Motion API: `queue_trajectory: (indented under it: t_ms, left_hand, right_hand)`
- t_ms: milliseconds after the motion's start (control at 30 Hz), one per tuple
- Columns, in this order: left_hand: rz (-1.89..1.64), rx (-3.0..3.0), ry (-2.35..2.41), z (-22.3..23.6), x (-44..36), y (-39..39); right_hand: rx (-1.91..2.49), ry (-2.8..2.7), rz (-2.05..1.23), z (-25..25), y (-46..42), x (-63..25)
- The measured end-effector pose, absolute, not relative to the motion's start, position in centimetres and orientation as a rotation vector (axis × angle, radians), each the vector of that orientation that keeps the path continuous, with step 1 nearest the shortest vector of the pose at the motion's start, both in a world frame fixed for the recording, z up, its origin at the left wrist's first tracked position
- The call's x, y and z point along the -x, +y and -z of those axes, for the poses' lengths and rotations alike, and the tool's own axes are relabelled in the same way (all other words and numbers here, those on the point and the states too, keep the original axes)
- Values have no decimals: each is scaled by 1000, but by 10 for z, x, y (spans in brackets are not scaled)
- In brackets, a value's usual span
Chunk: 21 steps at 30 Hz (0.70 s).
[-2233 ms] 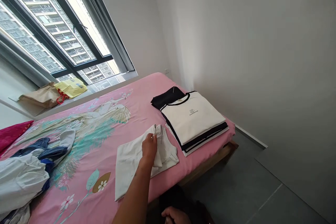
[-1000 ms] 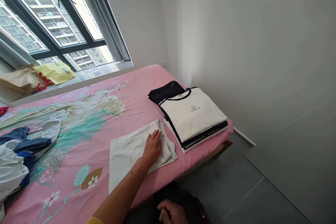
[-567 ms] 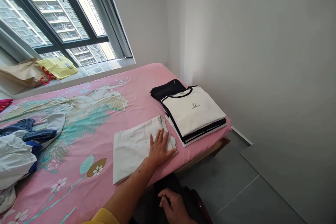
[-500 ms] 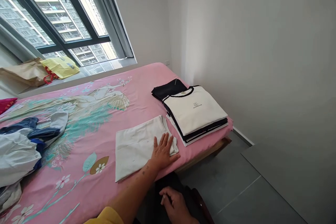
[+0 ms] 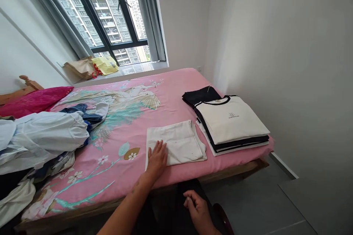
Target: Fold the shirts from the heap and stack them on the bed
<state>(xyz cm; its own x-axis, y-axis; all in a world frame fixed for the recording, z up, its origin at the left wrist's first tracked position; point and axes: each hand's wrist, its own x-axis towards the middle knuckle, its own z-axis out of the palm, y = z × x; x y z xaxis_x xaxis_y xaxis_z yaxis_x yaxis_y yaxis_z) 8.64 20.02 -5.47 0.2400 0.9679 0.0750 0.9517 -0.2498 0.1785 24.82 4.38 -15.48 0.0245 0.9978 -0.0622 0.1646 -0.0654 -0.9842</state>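
A folded off-white garment (image 5: 179,143) lies flat near the front edge of the bed; its exact kind is hard to make out. My left hand (image 5: 157,159) rests palm down on the garment's left part, fingers stretched out. Low in front of me, off the bed and over my dark-clothed lap, is my right hand (image 5: 199,209), its fingers curled in with nothing visible in them. Just right of the garment stands a stack of folded clothes, topped by a cream T-shirt (image 5: 231,121) with black neck trim. Behind it lies a folded black garment (image 5: 201,95).
A loose heap of unfolded clothes (image 5: 52,136) covers the bed's left side, before a magenta pillow (image 5: 41,99). The pink floral bedsheet (image 5: 176,84) spreads beneath everything. Paper and yellow bags (image 5: 106,65) sit on the windowsill. A wall (image 5: 275,62) runs along the right.
My left hand has slid from the garment's right end to its left part. My view has swung left, showing more of the clothes heap and pillow. My right hand stays curled.
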Motion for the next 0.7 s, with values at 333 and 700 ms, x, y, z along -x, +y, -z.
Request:
queue_trajectory:
  t_ms: [333, 700]
  left_hand:
    - [-81, -2443, 1675, 70, -107, 231]
    - [-31, -2325, 1805, 78, -26, 198]
  right_hand:
    - [1465, -1461, -1019, 161, 44, -237]
    - [1502, -1504, -975, 161, 45, -232]
